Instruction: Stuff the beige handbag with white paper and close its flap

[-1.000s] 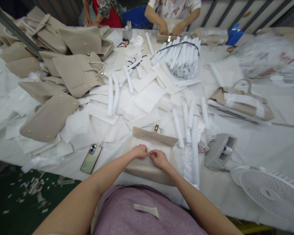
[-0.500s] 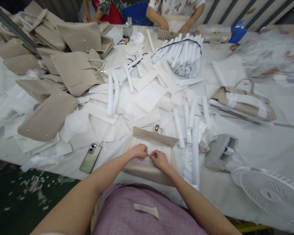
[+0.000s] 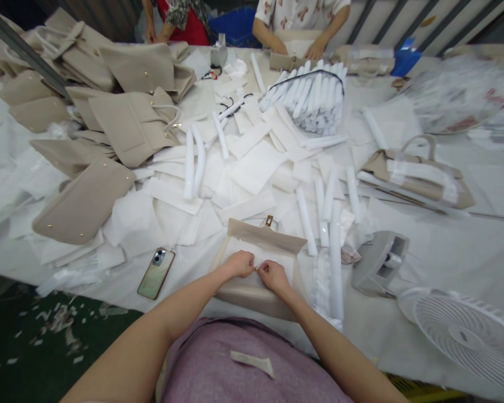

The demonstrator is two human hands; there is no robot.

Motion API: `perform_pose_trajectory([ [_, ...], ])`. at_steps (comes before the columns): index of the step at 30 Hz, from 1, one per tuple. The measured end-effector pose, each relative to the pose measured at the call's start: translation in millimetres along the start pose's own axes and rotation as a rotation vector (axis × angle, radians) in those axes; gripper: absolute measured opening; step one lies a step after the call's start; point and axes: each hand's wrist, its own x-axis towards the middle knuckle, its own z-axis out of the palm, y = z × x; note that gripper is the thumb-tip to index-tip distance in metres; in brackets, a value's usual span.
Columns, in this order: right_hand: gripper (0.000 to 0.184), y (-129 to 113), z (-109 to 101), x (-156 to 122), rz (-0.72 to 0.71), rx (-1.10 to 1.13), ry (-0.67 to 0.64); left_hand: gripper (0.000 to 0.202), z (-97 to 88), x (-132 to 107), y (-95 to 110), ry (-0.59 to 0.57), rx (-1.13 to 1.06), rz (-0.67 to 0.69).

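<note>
In front of me lies a beige handbag (image 3: 256, 302) with its flap (image 3: 269, 235) folded back and a gold clasp (image 3: 269, 220) at the flap's far edge. White paper (image 3: 231, 250) covers part of the bag. Over it my left hand (image 3: 241, 263) and my right hand (image 3: 274, 275) meet with pinched fingers. Between the fingertips shows a small gold metal fitting (image 3: 256, 268), too small to make out fully; both hands close on it. A phone (image 3: 155, 273) rests on the table left of the bag.
Beige bags (image 3: 86, 201) pile up at the left. White sheets (image 3: 258, 162) and foam tubes (image 3: 306, 221) cover the middle. A grey tape dispenser (image 3: 380, 263) and white fan (image 3: 466, 336) stand right. Beyond the bundled tubes (image 3: 311, 98), a co-worker's hands (image 3: 315, 50) handle another bag.
Both my hands stay at the same spot on the bag, their fingers shifting only slightly around the gold fitting. The whole view has moved a little.
</note>
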Motion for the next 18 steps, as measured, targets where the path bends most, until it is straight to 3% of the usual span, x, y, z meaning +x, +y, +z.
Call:
perform_pose_trajectory([
  [12,0.013,-9,-6,2,-0.036,-0.115,0.013,0.021,-5.3,-17,10,0.142,0.039,-0.031],
  [18,0.020,-16,-8,5,-0.069,-0.174,-0.024,0.032,-8.5,-31,16,0.188,0.023,-0.073],
])
